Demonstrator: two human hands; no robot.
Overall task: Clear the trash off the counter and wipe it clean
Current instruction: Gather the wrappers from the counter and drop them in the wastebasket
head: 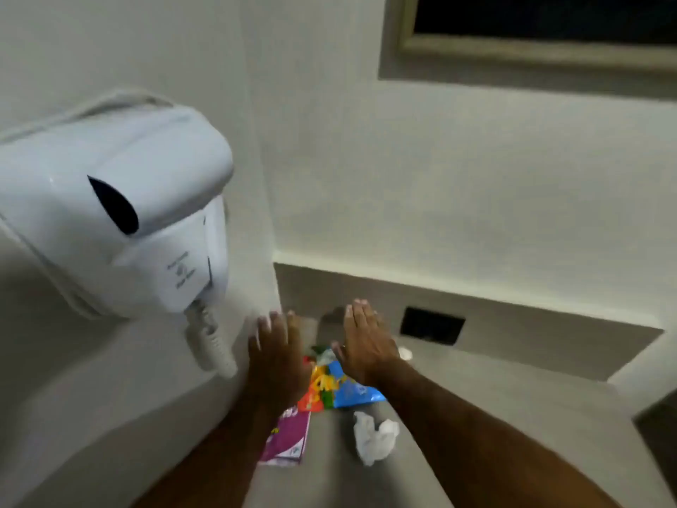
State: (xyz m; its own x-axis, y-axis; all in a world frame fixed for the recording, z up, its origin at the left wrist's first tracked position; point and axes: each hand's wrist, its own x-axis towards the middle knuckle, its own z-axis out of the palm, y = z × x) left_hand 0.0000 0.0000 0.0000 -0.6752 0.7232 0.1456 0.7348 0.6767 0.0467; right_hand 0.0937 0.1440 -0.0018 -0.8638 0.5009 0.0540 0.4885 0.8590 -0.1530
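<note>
Trash lies on the grey counter (458, 397): a blue, orange and yellow snack wrapper (340, 390), a purple wrapper (287, 439) in front of it, a crumpled white tissue (373, 436), and some green and white scraps (322, 353) between my hands. My left hand (276, 352) hovers flat, fingers spread, over the counter's left end by the wall. My right hand (364, 342) is held flat, fingers together, above the wrappers. Neither hand holds anything.
A white wall-mounted hair dryer (110, 214) with a coiled cord (210, 346) juts out at the left, close to my left hand. A black socket plate (432, 326) sits in the grey backsplash. A small white round object (404, 353) lies behind my right wrist. A framed mirror (542, 27) hangs above.
</note>
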